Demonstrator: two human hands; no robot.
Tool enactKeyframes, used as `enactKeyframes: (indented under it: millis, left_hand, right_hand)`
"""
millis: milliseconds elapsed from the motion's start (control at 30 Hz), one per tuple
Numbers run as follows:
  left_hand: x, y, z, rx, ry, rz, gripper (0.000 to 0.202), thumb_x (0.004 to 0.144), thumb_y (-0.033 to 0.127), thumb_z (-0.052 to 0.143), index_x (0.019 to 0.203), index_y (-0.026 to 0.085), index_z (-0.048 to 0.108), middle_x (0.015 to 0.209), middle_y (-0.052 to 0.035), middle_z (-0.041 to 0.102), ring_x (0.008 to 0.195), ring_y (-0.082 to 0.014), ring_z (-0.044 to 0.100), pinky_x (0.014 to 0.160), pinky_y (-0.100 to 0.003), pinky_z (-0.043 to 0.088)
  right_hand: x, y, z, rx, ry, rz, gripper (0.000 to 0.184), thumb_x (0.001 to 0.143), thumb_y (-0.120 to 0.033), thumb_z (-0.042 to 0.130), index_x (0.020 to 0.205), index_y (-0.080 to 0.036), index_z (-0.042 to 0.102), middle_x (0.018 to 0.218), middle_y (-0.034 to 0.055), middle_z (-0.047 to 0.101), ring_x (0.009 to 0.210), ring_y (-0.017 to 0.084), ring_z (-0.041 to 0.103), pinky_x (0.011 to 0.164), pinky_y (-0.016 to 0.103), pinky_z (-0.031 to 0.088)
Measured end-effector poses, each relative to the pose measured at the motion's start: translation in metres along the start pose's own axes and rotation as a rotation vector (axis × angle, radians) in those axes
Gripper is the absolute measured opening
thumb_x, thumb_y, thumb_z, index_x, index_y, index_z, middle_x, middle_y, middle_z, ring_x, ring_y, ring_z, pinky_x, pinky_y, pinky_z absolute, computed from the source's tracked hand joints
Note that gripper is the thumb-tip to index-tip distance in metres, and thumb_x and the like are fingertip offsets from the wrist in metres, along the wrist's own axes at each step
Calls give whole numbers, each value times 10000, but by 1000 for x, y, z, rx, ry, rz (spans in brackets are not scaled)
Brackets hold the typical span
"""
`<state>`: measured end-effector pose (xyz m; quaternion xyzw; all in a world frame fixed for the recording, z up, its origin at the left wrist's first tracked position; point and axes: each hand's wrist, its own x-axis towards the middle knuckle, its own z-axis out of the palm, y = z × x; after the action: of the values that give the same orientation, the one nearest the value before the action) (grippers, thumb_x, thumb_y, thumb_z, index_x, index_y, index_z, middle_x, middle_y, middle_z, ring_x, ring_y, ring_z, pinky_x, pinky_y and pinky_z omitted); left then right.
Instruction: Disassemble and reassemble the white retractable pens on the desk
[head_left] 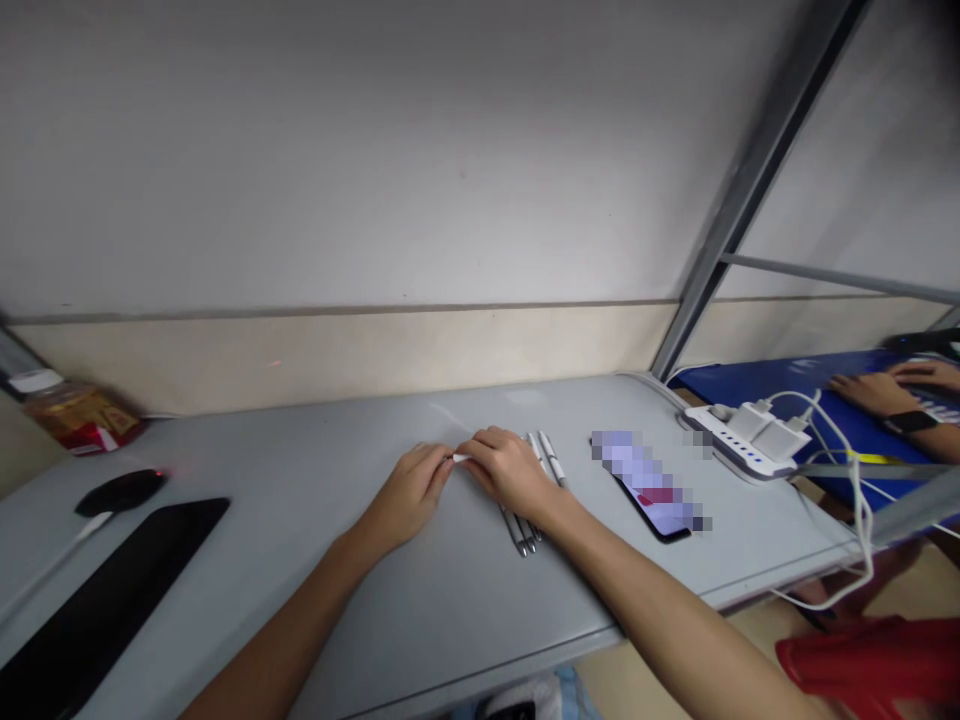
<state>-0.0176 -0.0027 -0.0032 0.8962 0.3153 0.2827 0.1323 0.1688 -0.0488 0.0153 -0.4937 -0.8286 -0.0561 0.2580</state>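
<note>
My left hand (411, 492) and my right hand (510, 468) meet above the middle of the grey desk, fingers pinched and fingertips almost touching. Between them shows a small white pen part (460, 457), with a dark bit at its left end by my left fingertips. My right hand closes around its white end, and most of it is hidden. Several silver-and-white pens (523, 535) lie side by side under my right hand and wrist, partly covered. Another white pen (553, 458) rests just right of my right hand, its lower end behind my wrist.
A phone (652, 490) with a lit screen lies to the right, before a white power strip (739, 440) with cables. At left are a black mouse (120, 492), a black tablet-like slab (112, 605) and a bottle (82, 415). Another person's hands (874, 393) rest on a blue desk beyond the metal frame.
</note>
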Motion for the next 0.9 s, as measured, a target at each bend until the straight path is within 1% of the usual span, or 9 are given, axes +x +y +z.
enactKeyframes:
  millis: [200, 367, 467, 533, 600, 667, 733, 833, 900]
  left_hand:
    - [1, 4, -5, 125, 1, 37, 240, 981, 279, 317, 968, 201, 543, 926, -33, 588, 910, -191, 498, 853, -373, 404]
    - [3, 5, -6, 87, 55, 40, 244, 973, 280, 332, 954, 203, 563, 905, -38, 583, 903, -194, 496, 855, -373, 419]
    - [3, 4, -6, 32, 112, 31, 174, 944, 317, 427, 995, 204, 549, 989, -45, 584, 967, -190, 513, 885, -361, 427]
    - [2, 3, -6, 9, 151, -8, 190, 934, 342, 450, 1029, 206, 543, 1043, -50, 587, 1003, -189, 528, 901, -356, 430]
    - [3, 1, -7, 7, 147, -67, 225, 950, 354, 402, 987, 204, 566, 986, -44, 613, 936, -183, 560, 867, -353, 445]
    - [3, 0, -9, 1, 91, -118, 300, 964, 352, 348, 869, 198, 588, 837, -26, 623, 792, -170, 575, 787, -338, 462]
    - [4, 2, -11, -36, 53, -117, 287, 949, 344, 381, 813, 198, 588, 785, -17, 617, 747, -163, 573, 749, -322, 468]
    - [5, 7, -14, -96, 136, -35, 130, 877, 325, 527, 906, 215, 592, 978, -39, 622, 947, -185, 572, 857, -338, 462]
    - [5, 9, -13, -99, 191, -23, 194, 841, 331, 582, 1003, 224, 582, 1087, -53, 599, 1037, -199, 548, 911, -356, 447]
  right_hand:
    - [-1, -2, 0, 37, -55, 78, 310, 991, -333, 376, 1087, -175, 624, 957, 83, 660, 869, 166, 603, 736, 259, 406]
    - [-1, -2, 0, 38, -72, 106, 280, 986, -319, 391, 1075, -181, 617, 967, 68, 660, 852, 163, 615, 705, 254, 393]
    - [-1, -2, -2, 52, -64, 113, 269, 987, -307, 388, 1084, -187, 609, 983, 62, 656, 850, 157, 615, 694, 252, 384]
    - [-1, -2, -2, 58, -53, 116, 261, 986, -301, 392, 1083, -188, 606, 985, 61, 654, 855, 156, 614, 693, 250, 381]
    - [-1, -2, -3, 57, -45, 114, 255, 984, -299, 399, 1075, -186, 609, 969, 64, 652, 860, 158, 611, 696, 251, 381]
    - [-1, -2, -3, 54, -43, 104, 250, 982, -296, 405, 1065, -185, 613, 949, 64, 651, 859, 161, 607, 699, 254, 382]
    - [-1, -1, -3, 56, -46, 94, 245, 980, -290, 410, 1058, -185, 617, 947, 63, 651, 855, 162, 606, 696, 256, 382]
    - [-1, 0, -3, 71, -43, 100, 237, 977, -277, 418, 1068, -185, 616, 967, 64, 651, 852, 160, 606, 693, 256, 384]
    - [-1, 0, -3, 81, -30, 107, 234, 975, -270, 422, 1082, -185, 611, 974, 65, 649, 855, 159, 605, 698, 255, 386]
